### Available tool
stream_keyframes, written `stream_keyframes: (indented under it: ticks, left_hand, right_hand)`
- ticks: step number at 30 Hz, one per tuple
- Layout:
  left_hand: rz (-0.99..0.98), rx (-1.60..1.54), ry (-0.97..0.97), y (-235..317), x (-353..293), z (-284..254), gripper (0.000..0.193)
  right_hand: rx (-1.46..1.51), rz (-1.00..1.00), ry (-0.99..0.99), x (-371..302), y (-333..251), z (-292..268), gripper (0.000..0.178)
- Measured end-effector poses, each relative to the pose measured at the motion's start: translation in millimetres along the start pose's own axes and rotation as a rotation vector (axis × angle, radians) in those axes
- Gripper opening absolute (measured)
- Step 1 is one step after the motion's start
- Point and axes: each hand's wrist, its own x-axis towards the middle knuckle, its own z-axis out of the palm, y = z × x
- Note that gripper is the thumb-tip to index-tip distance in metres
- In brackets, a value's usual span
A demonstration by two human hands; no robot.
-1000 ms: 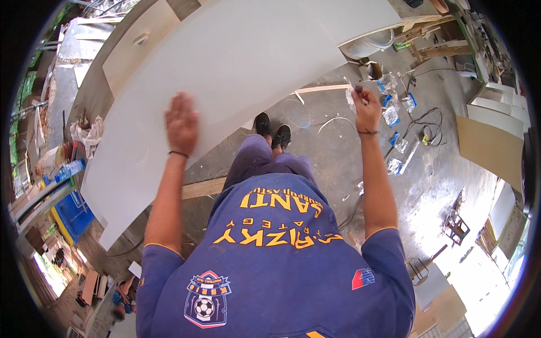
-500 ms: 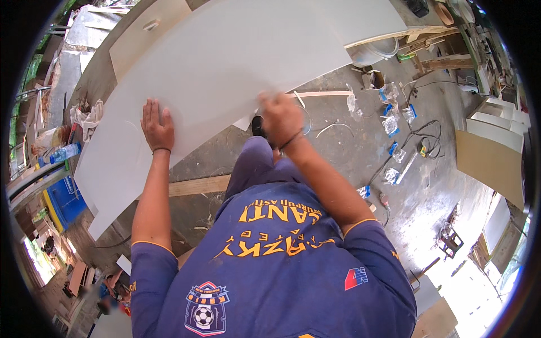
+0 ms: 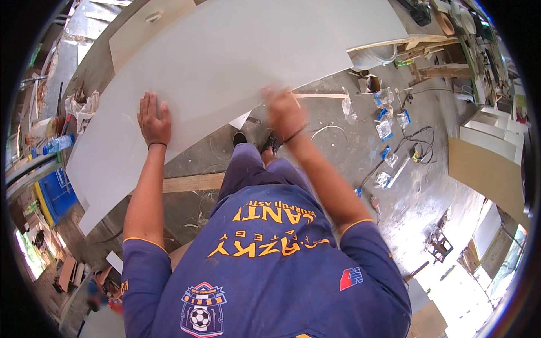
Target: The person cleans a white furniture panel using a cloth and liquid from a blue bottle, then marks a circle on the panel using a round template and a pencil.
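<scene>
A large white board (image 3: 236,62) lies tilted across the upper half of the view, above a dusty concrete floor. My left hand (image 3: 153,119) rests flat on its surface near the lower edge, fingers together and pointing away, a dark band on the wrist. My right hand (image 3: 284,110) is at the board's near edge further right. It is motion-blurred with the fingers curled, and I cannot make out anything in it. My feet (image 3: 256,139) stand just below that edge.
A wooden plank (image 3: 189,183) lies on the floor under the board. Small plastic bags (image 3: 386,127) and a black cable (image 3: 417,146) are scattered right. A brown panel (image 3: 484,174) and white cabinet (image 3: 490,129) stand far right. At the left are a blue crate (image 3: 56,194) and a rag (image 3: 81,107).
My right hand has swung in from the far right near the bags to the board's near edge. My left hand has slid left and lower on the board.
</scene>
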Motion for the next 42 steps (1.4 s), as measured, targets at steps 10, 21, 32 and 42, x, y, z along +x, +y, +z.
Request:
stream_keyframes:
  ticks: [10,21,32,42]
  left_hand:
    - [-0.013,-0.003,0.004,-0.6,-2.2,-0.5,0.047]
    - [-0.017,0.007,-0.025,2.2,0.0,1.2,0.053]
    - [-0.001,0.056,-0.064,8.7,-0.8,2.7,0.056]
    - [0.233,0.132,-0.131,-16.1,6.1,-17.2,0.057]
  right_hand:
    - [-0.225,0.305,-0.068,18.8,112.2,-66.8,0.041]
    - [0.191,0.087,-0.325,-13.0,-94.9,28.6,0.039]
    - [0.165,-0.158,0.436,-24.9,-12.1,31.1,0.048]
    - [-0.21,0.311,0.186,2.6,66.6,-35.1,0.04]
